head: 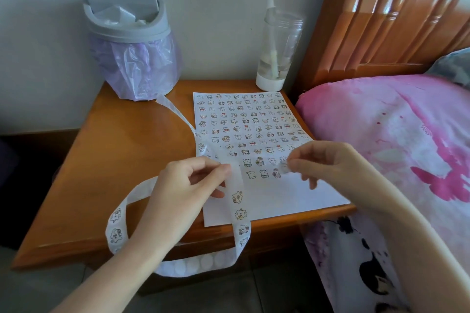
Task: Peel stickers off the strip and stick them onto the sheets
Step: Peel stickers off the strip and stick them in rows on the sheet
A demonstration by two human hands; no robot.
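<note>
The left hand [185,185] pinches the strip [240,213] in its fingers; the right hand [330,160] pinches what looks like a sticker [284,168] above the sheet [279,201]. Bin [132,33] and bottle [277,53] stand behind on the tabletop [122,155].

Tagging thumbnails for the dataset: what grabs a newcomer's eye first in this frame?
The white sheet, packed with rows of tiny cartoon stickers, covers the right half of the nightstand. Over its near end the left hand pinches the looping sticker strip while the right hand pinches one sticker beside the last row. A grey bin with a purple liner stands back left.
</note>
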